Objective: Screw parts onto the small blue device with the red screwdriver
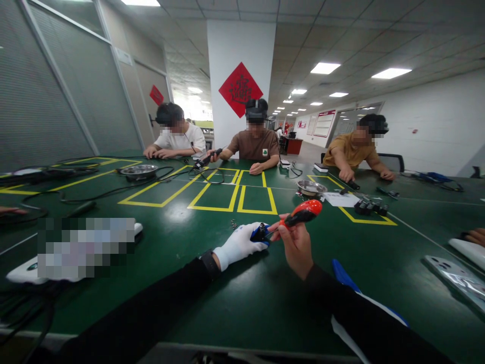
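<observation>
My left hand point(242, 245), in a white glove with blue fingers, is closed around a small black part point(261, 228). The part's exact kind cannot be made out. My bare right hand point(296, 246) grips a screwdriver point(305, 212) with a red and black handle. Its shaft runs down to the left, its tip meeting or nearly meeting the black part; the contact itself is hidden by my fingers. A few tiny screws point(234, 223) lie on the green table point(204, 303) just beyond my left hand.
A blue and white glove point(346, 278) lies by my right forearm, near a phone point(456, 283). Metal bowls point(140, 172) point(311, 188), several black parts point(369, 206), paper point(341, 199) and cables stand farther off. A white device point(22, 270) is at left. Three people sit opposite.
</observation>
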The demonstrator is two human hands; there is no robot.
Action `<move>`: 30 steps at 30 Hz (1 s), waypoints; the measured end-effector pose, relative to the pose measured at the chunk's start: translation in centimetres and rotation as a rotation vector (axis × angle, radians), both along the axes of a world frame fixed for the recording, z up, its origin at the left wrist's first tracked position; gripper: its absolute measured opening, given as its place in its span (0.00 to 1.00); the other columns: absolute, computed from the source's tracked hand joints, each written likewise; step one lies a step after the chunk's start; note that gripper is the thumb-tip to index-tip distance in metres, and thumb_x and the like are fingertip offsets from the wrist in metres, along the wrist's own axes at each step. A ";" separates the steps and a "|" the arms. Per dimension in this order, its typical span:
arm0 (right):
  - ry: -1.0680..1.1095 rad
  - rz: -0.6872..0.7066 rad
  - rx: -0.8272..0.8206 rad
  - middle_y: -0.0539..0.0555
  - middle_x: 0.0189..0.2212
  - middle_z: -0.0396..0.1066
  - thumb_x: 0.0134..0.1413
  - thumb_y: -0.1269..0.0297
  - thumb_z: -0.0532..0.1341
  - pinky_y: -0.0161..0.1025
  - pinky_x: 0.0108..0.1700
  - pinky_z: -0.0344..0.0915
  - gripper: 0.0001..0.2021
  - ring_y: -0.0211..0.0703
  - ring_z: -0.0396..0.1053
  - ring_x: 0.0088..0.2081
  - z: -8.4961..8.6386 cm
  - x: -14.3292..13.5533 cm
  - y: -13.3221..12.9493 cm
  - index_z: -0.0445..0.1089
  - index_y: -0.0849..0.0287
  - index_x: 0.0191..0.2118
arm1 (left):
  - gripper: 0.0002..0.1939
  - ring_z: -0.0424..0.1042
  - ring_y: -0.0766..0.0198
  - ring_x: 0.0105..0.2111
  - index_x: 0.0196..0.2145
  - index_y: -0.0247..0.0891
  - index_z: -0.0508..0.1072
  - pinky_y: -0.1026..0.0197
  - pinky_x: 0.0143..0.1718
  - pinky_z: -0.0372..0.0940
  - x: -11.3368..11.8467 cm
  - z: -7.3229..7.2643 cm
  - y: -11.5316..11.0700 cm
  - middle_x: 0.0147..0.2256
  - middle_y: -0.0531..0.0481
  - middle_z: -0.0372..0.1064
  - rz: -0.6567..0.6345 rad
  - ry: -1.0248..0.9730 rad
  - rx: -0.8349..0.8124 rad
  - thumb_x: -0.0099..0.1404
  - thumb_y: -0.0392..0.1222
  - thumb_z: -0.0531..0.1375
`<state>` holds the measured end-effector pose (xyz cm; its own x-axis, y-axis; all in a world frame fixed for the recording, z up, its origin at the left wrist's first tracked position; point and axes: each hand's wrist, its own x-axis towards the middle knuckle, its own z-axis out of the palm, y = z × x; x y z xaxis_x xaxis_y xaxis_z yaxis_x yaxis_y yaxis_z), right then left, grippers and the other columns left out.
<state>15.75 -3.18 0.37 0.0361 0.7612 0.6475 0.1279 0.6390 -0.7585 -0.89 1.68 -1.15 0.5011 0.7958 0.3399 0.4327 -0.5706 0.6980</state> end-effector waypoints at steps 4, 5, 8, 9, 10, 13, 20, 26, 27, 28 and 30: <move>0.008 -0.006 0.009 0.51 0.33 0.74 0.60 0.62 0.55 0.41 0.35 0.67 0.10 0.38 0.70 0.26 0.2 0.0 0.0 0.59 0.56 0.47 | 0.24 0.72 0.58 0.41 0.48 0.40 0.69 0.59 0.46 0.64 0.0 0.1 -0.1 0.42 0.49 0.73 -0.007 0.000 -0.011 0.53 0.44 0.64; 0.006 -0.005 0.009 0.51 0.33 0.74 0.60 0.62 0.55 0.40 0.34 0.67 0.10 0.38 0.70 0.26 0.2 0.0 0.0 0.59 0.56 0.46 | 0.23 0.72 0.58 0.40 0.48 0.40 0.70 0.59 0.46 0.64 0.0 0.2 -0.2 0.41 0.50 0.73 -0.007 -0.002 -0.012 0.53 0.44 0.63; -0.001 0.001 0.001 0.52 0.33 0.74 0.60 0.62 0.55 0.40 0.33 0.67 0.10 0.38 0.70 0.26 0.2 0.1 0.0 0.59 0.56 0.46 | 0.21 0.72 0.60 0.37 0.46 0.39 0.70 0.61 0.42 0.65 0.0 0.4 -0.4 0.38 0.50 0.73 -0.011 -0.002 -0.019 0.56 0.48 0.61; -0.001 0.001 -0.001 0.52 0.33 0.74 0.60 0.62 0.55 0.40 0.33 0.68 0.10 0.38 0.70 0.26 0.2 0.1 0.0 0.59 0.57 0.46 | 0.20 0.72 0.61 0.34 0.45 0.39 0.71 0.61 0.40 0.65 0.1 0.5 -0.4 0.37 0.51 0.73 -0.010 0.000 -0.024 0.57 0.49 0.60; 0.001 0.001 -0.001 0.52 0.33 0.74 0.60 0.62 0.55 0.40 0.34 0.68 0.11 0.38 0.70 0.26 0.2 0.1 0.0 0.59 0.57 0.46 | 0.19 0.71 0.62 0.32 0.44 0.39 0.71 0.62 0.38 0.64 0.1 0.5 -0.5 0.35 0.51 0.73 -0.008 0.005 -0.029 0.58 0.50 0.59; 0.022 0.004 -0.015 0.52 0.32 0.73 0.59 0.62 0.55 0.40 0.33 0.68 0.11 0.38 0.70 0.26 0.2 0.0 -0.1 0.59 0.56 0.46 | 0.16 0.70 0.63 0.29 0.40 0.37 0.72 0.63 0.35 0.63 0.1 0.7 -0.6 0.31 0.53 0.72 0.000 0.022 -0.026 0.59 0.50 0.57; 0.241 0.163 -0.118 0.46 0.25 0.71 0.55 0.65 0.60 0.33 0.20 0.62 0.10 0.34 0.66 0.17 1.3 -0.4 -0.1 0.55 0.55 0.38 | 0.13 0.67 0.65 0.26 0.34 0.36 0.71 0.65 0.29 0.60 0.0 1.5 -1.2 0.25 0.54 0.69 -0.009 0.056 -0.029 0.60 0.48 0.55; 0.246 0.231 -0.097 0.50 0.33 0.71 0.59 0.63 0.55 0.37 0.29 0.68 0.11 0.36 0.70 0.24 1.8 -0.1 -0.1 0.60 0.56 0.47 | 0.13 0.68 0.66 0.25 0.35 0.37 0.72 0.65 0.28 0.59 0.0 1.3 -1.1 0.26 0.54 0.70 -0.005 0.049 -0.028 0.60 0.48 0.55; 0.217 0.205 -0.099 0.50 0.33 0.71 0.57 0.63 0.57 0.37 0.28 0.67 0.11 0.35 0.69 0.24 1.8 -0.1 -0.2 0.62 0.57 0.46 | 0.14 0.67 0.66 0.24 0.36 0.37 0.72 0.65 0.27 0.59 0.0 1.2 -1.0 0.25 0.54 0.70 -0.003 0.054 -0.041 0.61 0.49 0.55; 0.184 0.168 -0.097 0.50 0.33 0.71 0.55 0.63 0.59 0.36 0.28 0.67 0.12 0.35 0.69 0.24 1.8 -0.1 -0.3 0.63 0.57 0.45 | 0.15 0.67 0.66 0.23 0.36 0.36 0.72 0.65 0.26 0.59 0.0 1.1 -1.0 0.25 0.54 0.69 -0.001 0.059 -0.051 0.61 0.50 0.55; 0.122 0.088 -0.078 0.49 0.31 0.70 0.49 0.65 0.64 0.34 0.26 0.66 0.13 0.34 0.67 0.23 1.8 -0.1 -0.4 0.65 0.58 0.41 | 0.15 0.66 0.66 0.22 0.36 0.36 0.72 0.65 0.25 0.58 0.1 1.0 -1.0 0.24 0.54 0.69 0.005 0.064 -0.049 0.61 0.50 0.55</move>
